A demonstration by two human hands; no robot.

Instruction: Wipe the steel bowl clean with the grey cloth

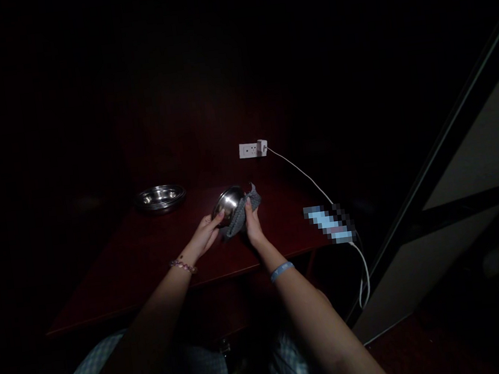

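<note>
A shiny metal bowl [228,202] is held tilted above the reddish table, between my two hands. My left hand [206,233] grips its left rim, thumb on the near side. Against the bowl's right side my right hand [252,222] presses a grey cloth [237,217], its thumb upright over the fabric. Part of the cloth sticks up beyond the fingers, and the fingers behind it are hidden. Several metal bowls or dishes [160,199] sit nested in a stack at the table's far left.
The dark red table [149,260] stands against a dark wall. A white charger [262,146] is plugged into a wall socket [247,151]. Its white cable [299,170] runs to a blurred-out, light blue object [330,224] at the table's right edge. A framed panel [475,141] slants along the right.
</note>
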